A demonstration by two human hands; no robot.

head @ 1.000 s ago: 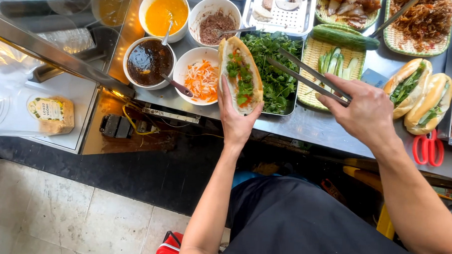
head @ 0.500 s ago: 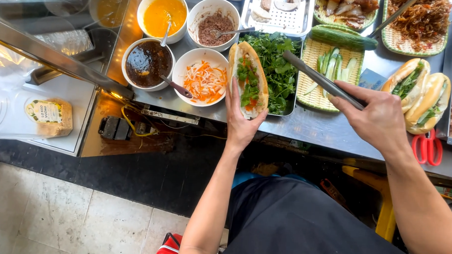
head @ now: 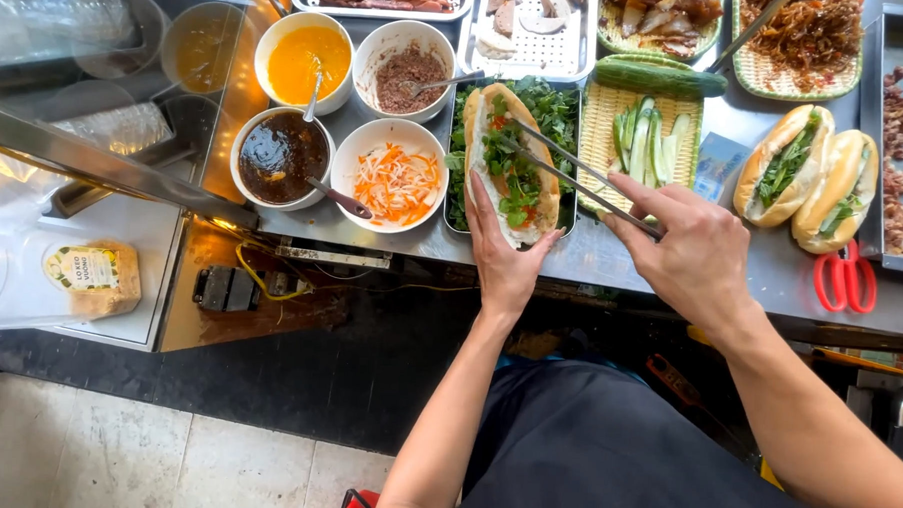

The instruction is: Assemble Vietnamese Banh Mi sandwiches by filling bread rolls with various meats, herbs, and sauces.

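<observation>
Sandwich point(head: 510, 161), split and already stuffed with herbs and red bits, rests cupped in the left hand point(head: 505, 254) above the greens tray point(head: 557, 102). Right hand point(head: 694, 254) pinches chopsticks point(head: 574, 178), tips in the filling. Two finished sandwiches point(head: 809, 176) lie nearby.

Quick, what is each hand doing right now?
Left hand: closed around the split, herb-filled bread roll.
Right hand: closed on long metal tongs, tips over the roll's filling.
</observation>
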